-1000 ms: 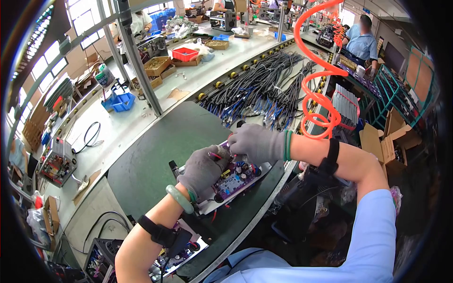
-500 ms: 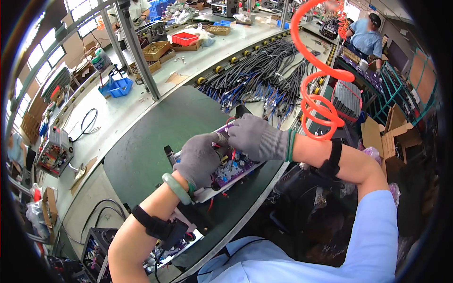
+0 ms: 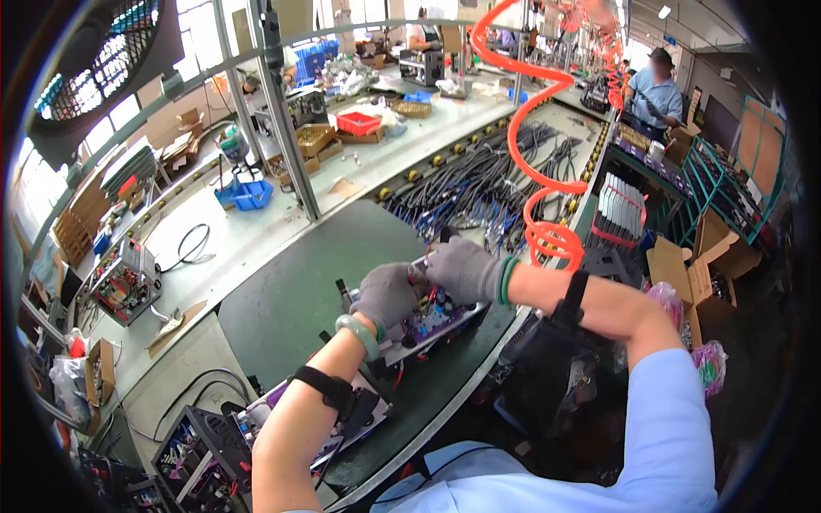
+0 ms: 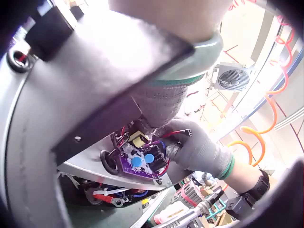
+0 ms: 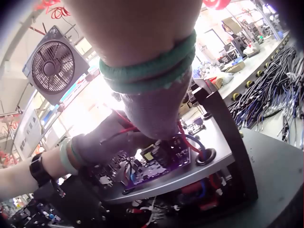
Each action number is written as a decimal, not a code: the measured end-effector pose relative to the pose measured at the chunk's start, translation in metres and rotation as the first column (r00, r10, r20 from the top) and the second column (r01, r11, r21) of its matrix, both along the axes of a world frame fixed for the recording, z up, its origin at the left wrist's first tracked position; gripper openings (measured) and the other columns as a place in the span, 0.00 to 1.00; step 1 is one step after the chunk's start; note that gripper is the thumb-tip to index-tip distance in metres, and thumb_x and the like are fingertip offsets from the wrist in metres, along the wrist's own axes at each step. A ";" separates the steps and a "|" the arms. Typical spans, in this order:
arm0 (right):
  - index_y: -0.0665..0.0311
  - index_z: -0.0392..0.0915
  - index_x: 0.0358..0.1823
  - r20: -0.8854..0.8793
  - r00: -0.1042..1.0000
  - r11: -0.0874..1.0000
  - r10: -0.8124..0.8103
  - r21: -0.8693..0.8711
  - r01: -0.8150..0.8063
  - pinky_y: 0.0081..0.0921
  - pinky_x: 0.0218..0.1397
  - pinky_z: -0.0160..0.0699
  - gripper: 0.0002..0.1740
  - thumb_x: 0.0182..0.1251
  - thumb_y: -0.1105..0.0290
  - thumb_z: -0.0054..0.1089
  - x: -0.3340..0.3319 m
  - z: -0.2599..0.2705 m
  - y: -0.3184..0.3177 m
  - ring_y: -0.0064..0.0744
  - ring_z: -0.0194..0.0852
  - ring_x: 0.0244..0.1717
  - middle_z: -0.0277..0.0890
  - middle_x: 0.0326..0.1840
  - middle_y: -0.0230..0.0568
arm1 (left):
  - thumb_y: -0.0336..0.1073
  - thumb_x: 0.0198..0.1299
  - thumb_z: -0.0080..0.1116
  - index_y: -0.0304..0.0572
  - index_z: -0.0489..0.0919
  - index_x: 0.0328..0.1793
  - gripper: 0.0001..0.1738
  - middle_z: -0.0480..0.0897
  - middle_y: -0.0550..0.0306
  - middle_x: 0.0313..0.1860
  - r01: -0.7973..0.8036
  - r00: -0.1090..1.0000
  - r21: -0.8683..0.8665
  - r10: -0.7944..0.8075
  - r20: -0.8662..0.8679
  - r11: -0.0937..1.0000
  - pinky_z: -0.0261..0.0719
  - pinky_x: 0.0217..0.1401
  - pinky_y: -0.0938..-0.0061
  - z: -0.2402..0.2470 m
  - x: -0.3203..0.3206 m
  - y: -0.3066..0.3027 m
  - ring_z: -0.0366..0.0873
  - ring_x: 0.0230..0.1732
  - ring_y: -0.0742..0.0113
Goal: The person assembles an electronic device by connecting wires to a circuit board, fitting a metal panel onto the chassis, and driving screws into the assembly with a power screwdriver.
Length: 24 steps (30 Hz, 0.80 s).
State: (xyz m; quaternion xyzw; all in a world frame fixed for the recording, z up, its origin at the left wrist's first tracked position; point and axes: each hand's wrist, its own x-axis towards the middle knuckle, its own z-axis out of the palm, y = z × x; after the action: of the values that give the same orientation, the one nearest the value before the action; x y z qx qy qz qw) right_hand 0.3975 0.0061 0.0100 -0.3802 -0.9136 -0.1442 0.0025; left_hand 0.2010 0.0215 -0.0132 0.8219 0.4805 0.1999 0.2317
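Note:
Both gloved hands meet over a purple circuit board (image 3: 432,318) on a metal chassis. The left hand (image 3: 386,295) has its fingers curled round thin wires above the board's near side. Beside it, the right hand (image 3: 466,269) pinches wires at the far side, its fingertips partly hidden. In the left wrist view a red and black wire (image 4: 176,133) with a small end connector lies across the right hand (image 4: 199,149), over the board (image 4: 137,164) with its blue round parts. Red wires run down beside the right hand (image 5: 154,109) in the right wrist view.
A second chassis with a board (image 3: 368,415) lies under the left forearm. Black cables (image 3: 479,184) are heaped beyond the green mat (image 3: 291,282). An orange coiled hose (image 3: 547,184) hangs at the right. An open unit (image 3: 201,466) stands lower left; a person (image 3: 657,94) stands far right.
The head view has shifted, so the bench appears moved. Both hands stay together over the board; the fingers have shifted slightly around the wires.

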 end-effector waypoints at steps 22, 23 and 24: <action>0.58 0.87 0.36 -0.047 0.998 0.998 -0.050 -0.048 0.048 0.39 0.49 0.80 0.09 0.54 0.67 0.65 -0.001 0.005 -0.009 0.41 0.82 0.49 0.84 0.41 0.38 | 0.32 0.54 0.72 0.40 0.88 0.35 0.06 0.88 0.49 0.29 0.063 0.974 -0.008 -0.060 0.219 0.998 0.83 0.39 0.69 -0.005 -0.009 -0.002 0.88 0.32 0.61; 0.57 0.88 0.37 -0.071 0.996 0.997 -0.046 -0.062 0.042 0.41 0.50 0.80 0.10 0.53 0.67 0.65 -0.001 0.001 -0.007 0.43 0.82 0.50 0.84 0.41 0.40 | 0.32 0.54 0.72 0.40 0.88 0.36 0.05 0.88 0.49 0.30 0.080 0.975 -0.006 -0.077 0.209 0.997 0.83 0.40 0.69 -0.004 -0.009 -0.003 0.88 0.32 0.61; 0.58 0.87 0.38 -0.068 0.996 0.995 -0.055 -0.084 0.049 0.41 0.51 0.81 0.10 0.54 0.68 0.65 -0.002 0.004 -0.008 0.44 0.82 0.50 0.84 0.41 0.40 | 0.33 0.54 0.73 0.41 0.89 0.37 0.06 0.89 0.49 0.31 0.080 0.974 0.015 -0.081 0.212 0.997 0.83 0.40 0.69 0.001 -0.007 -0.007 0.89 0.34 0.60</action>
State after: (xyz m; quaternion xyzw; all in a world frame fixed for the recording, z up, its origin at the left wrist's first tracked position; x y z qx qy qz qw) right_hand 0.3958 -0.0020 0.0135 -0.4087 -0.9078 -0.0929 0.0151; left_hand 0.1937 0.0148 -0.0121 0.8154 0.4186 0.2783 0.2872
